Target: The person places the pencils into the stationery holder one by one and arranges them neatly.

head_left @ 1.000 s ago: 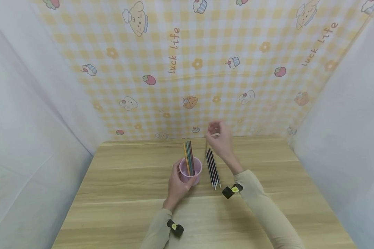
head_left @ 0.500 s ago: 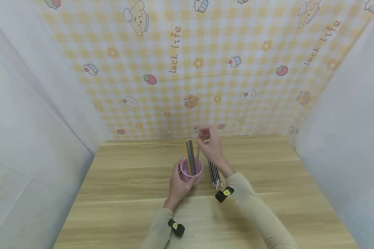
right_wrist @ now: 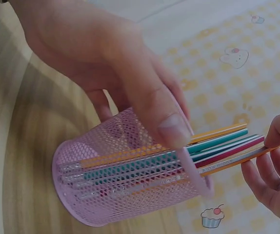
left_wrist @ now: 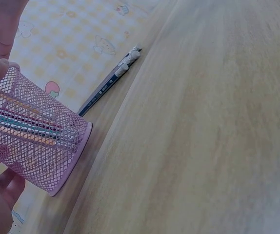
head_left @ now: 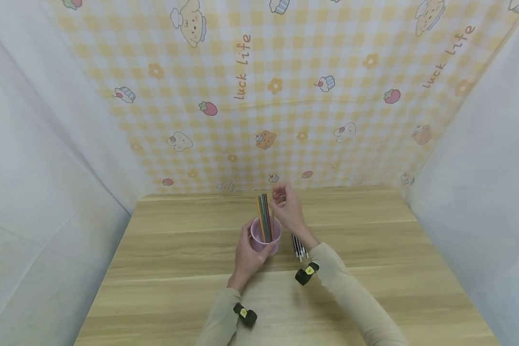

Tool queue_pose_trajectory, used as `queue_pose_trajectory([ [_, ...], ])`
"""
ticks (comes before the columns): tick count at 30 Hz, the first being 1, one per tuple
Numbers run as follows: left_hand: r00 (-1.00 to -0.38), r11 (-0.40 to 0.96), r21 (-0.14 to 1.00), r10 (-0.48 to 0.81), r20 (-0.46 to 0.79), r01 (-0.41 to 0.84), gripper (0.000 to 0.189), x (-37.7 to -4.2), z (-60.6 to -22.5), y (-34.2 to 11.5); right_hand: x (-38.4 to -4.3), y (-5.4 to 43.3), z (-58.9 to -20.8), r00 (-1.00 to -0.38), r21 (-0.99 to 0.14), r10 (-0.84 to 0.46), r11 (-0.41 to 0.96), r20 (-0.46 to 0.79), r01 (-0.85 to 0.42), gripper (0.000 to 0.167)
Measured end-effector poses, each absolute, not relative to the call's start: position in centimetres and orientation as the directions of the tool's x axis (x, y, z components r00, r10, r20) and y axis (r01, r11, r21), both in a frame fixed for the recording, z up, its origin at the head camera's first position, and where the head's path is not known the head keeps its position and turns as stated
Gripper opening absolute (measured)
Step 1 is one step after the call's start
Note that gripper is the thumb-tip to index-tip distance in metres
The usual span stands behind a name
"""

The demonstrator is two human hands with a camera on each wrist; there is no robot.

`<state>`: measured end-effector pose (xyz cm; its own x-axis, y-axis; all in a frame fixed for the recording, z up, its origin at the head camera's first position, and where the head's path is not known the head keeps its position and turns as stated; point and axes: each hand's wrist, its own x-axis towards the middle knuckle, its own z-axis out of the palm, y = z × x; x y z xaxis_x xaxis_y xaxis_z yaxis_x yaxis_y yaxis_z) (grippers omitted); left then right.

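My left hand (head_left: 247, 254) grips a pink mesh pen cup (right_wrist: 96, 207) around its side, thumb over the front near the rim. Inside the cup lean several pencils (right_wrist: 223, 141), among them orange, teal and dark red ones. Above the rim, my right hand (head_left: 288, 209) pinches the upper end of an orange pencil (right_wrist: 232, 160). That pencil's lower part is inside the cup, showing through the mesh in the right wrist view. Just right of the cup lie several dark pencils (head_left: 299, 246) with white ends, partly hidden under my right wrist.
The wooden table (head_left: 177, 250) carries the cup and the dark pencils. A yellow checked cloth (head_left: 302, 105) hangs behind its far edge, with pale sheets (head_left: 480, 182) on both sides. Each sleeve bears a small black wrist device (head_left: 245, 315).
My right hand has moved left and down with the orange pencil, from over the dark pencils to the cup; the pencil's lower end has entered it. The left hand has stayed on the cup.
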<state>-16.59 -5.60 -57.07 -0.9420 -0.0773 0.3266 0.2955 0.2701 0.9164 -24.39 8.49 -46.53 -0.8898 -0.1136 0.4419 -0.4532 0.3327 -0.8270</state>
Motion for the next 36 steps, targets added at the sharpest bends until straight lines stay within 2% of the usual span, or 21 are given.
queue_pose_trajectory([
  [5,-0.941,0.271,0.916,-0.078,0.329,0.298,0.088,-16.6,-57.0,-5.6,-24.4,8.6,-47.5,-0.898,-0.840,-0.129,0.318,0.420,-0.439,0.030],
  [15,-0.942,0.265,0.917,-0.073,0.328,0.299,0.088,-16.6,-57.0,-5.6,-24.2,8.7,-48.5,-0.919,-0.837,-0.141,0.381,0.368,-0.394,0.029],
  [29,-0.930,0.271,0.906,-0.083,0.357,0.324,0.087,-16.6,-56.9,-5.6,-25.3,10.8,-48.1,-0.956,-0.867,-0.073,0.406,0.283,-0.288,0.030],
  [36,-0.942,0.265,0.919,-0.083,0.325,0.293,0.088,-16.4,-56.7,-5.5,-26.0,12.2,-48.2,-0.978,-0.894,-0.034,0.401,0.206,-0.202,0.033],
])
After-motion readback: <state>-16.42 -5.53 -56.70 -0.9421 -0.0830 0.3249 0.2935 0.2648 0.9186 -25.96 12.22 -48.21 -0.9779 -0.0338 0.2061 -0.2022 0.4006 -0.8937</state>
